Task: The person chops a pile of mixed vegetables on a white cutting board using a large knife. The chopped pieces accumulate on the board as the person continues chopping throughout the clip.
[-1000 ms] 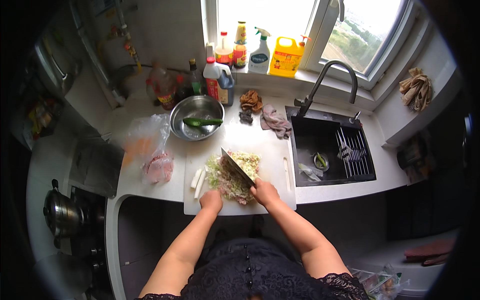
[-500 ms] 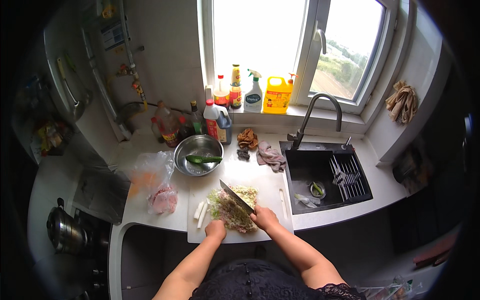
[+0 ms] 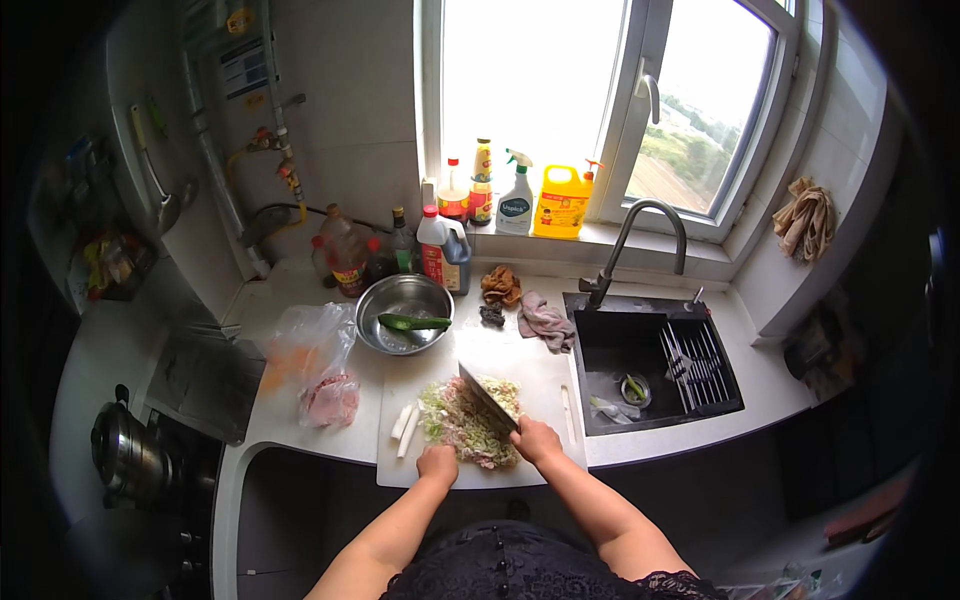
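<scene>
My right hand [image 3: 537, 441] is closed round the handle of a kitchen knife [image 3: 486, 394], its blade slanting up and left over a heap of finely chopped food [image 3: 462, 424], pale green, white and pinkish. The heap lies on a white cutting board [image 3: 400, 473]. At the heap's lower left, my left hand [image 3: 437, 464] is curled closed close to the board's near edge; anything inside its fingers is hidden. Left of the heap are white stalk pieces [image 3: 405, 430], which look like scallion. A thin white stalk [image 3: 567, 412] lies at the board's right side.
Behind the board stands a steel bowl [image 3: 373, 340] with a green cucumber-like vegetable [image 3: 413, 322]. To the left are plastic bags, one around pink meat [image 3: 331, 400]. A black sink [image 3: 660, 425] with a faucet is at right. Bottles [image 3: 443, 250] and a rag [image 3: 545, 322] sit behind.
The knife has shifted slightly to the right across the heap, its blade seen more edge-on. My left hand stays at about the same spot. The whole view has moved a little.
</scene>
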A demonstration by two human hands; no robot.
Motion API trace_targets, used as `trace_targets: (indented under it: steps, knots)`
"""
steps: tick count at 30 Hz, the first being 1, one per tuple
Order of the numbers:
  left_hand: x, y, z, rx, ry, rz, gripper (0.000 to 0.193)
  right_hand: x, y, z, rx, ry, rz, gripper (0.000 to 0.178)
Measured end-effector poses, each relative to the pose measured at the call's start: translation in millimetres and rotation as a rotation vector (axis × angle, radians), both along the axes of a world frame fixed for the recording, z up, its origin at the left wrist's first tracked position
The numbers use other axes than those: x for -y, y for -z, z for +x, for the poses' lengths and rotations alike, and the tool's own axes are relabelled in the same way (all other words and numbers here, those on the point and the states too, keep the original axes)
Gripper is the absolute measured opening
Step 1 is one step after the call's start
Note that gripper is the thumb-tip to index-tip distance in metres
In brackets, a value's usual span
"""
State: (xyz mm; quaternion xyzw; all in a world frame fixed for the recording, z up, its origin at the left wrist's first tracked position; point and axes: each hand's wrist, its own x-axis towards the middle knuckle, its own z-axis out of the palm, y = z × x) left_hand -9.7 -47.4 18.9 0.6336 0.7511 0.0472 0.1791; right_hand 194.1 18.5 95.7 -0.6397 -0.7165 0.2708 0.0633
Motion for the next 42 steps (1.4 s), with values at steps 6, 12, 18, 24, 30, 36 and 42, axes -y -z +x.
trace_targets:
  steps: [6,12,18,24,30,36,42]
  knots:
    - [1,-4,3,-0.018,-0.028,-0.034,0.028,-4,2,-2,-0.013,-0.019,0.064,0.028]
    - [-1,-2,3,-0.012,-0.028,-0.012,0.028,-5,12,0,0.047,-0.024,0.012,0.028]
    - [-2,16,-4,-0.029,0.003,0.031,0.018,0,11,-4,0.047,-0.029,-0.020,0.030]
    - [-2,17,-2,-0.047,-0.021,0.041,0.016,-6,-5,-2,0.053,-0.043,-0.006,0.029]
    - [-4,-9,1,-0.008,-0.006,-0.031,0.023,-4,11,-2,0.033,-0.055,-0.032,0.027]
    - [-3,-8,0,-0.042,-0.035,-0.064,0.021,8,-11,-12,-0.071,-0.074,0.070,0.024]
    - [-2,-6,0,-0.031,0.007,-0.043,0.019,1,7,-9,-0.008,-0.113,0.026,0.024]
